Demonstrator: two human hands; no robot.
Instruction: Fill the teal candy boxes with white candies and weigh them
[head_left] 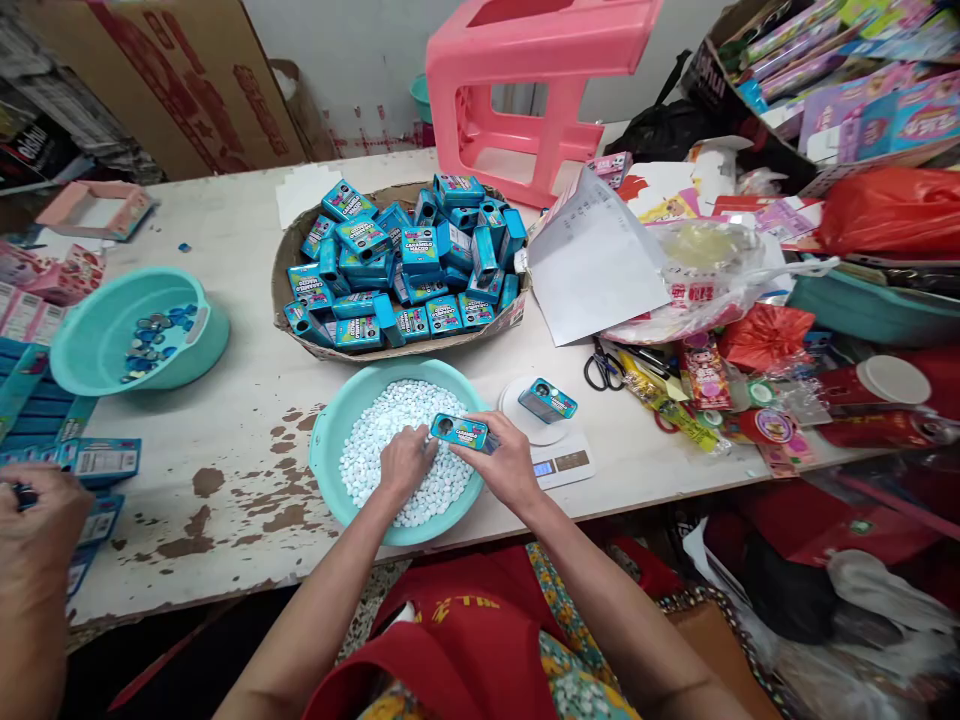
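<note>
My right hand (508,462) grips a small blue candy box (459,431) labelled "Caramelo Macizo", tilted over a turquoise basin (324,440). The basin holds a heap of small white candies (390,420). My left hand (405,464) is closed just above the candies, its fingertips close by the box's left end. Whatever those fingers hold is hidden. To the right, another blue candy box (548,400) lies on the round plate of a white digital scale (574,462).
Behind the basin, a cardboard tray (300,345) is piled with blue boxes. A second turquoise basin (67,350) contains shiny blue pieces. Another person's hand (45,510) is at far left. Scissors (603,366) lie right of the scale, near a pink stool (540,60).
</note>
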